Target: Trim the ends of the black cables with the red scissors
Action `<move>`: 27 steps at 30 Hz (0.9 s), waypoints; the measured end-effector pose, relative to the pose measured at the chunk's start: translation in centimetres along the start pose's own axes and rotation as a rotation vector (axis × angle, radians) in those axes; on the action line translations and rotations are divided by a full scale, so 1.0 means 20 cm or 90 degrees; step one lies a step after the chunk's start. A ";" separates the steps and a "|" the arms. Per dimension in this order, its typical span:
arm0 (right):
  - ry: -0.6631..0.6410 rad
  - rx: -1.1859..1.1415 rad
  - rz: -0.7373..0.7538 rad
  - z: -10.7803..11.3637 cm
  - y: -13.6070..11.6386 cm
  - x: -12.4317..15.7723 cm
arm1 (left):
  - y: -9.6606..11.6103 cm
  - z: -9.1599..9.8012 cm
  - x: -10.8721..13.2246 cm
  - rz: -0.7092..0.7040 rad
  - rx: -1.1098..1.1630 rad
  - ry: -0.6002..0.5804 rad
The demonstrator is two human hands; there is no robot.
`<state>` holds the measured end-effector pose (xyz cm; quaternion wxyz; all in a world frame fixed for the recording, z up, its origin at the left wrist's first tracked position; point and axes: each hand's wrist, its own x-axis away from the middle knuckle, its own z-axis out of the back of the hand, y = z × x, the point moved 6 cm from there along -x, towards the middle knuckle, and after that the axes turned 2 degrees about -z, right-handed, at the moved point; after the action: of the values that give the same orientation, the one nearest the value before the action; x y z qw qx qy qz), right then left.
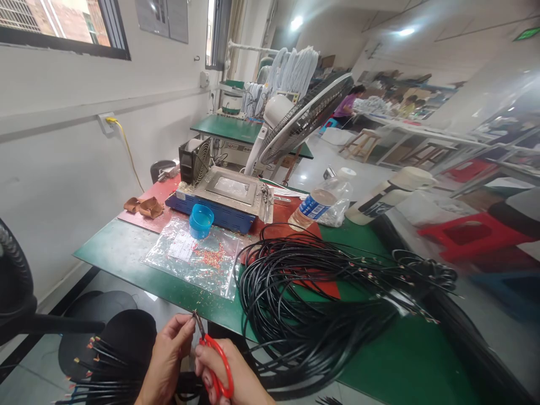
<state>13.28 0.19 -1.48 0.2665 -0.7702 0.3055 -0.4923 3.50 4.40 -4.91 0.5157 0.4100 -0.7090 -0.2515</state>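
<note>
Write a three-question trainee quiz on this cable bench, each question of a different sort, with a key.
1. True or false: the right hand holds red-handled scissors.
2. The blue cup stands on: A) a clear plastic bag; B) the water bottle; C) the black cable bundle.
3. Fill in: the left hand pinches something at the scissor ____.

Key: 1 true; 2 A; 3 tips.

Two hands: left hand [166, 351], right hand [230, 377]. One pair red-handled scissors [215, 354]. One blue cup [201, 220]. One plastic bag [192, 256]. One water bottle [320, 203]. Two fans: large fan [301, 121], small fan [196, 160]. One green table [388, 360]. Black cables [312, 304]: too many to count.
</note>
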 end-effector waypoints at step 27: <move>0.036 -0.210 -0.084 -0.03 0.05 0.03 | -0.01 -0.07 0.07 0.031 0.094 0.015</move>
<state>12.79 -0.96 -1.53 0.0948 -0.8076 0.3383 -0.4737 4.61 3.17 -3.92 0.4984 0.4326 -0.7291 -0.1811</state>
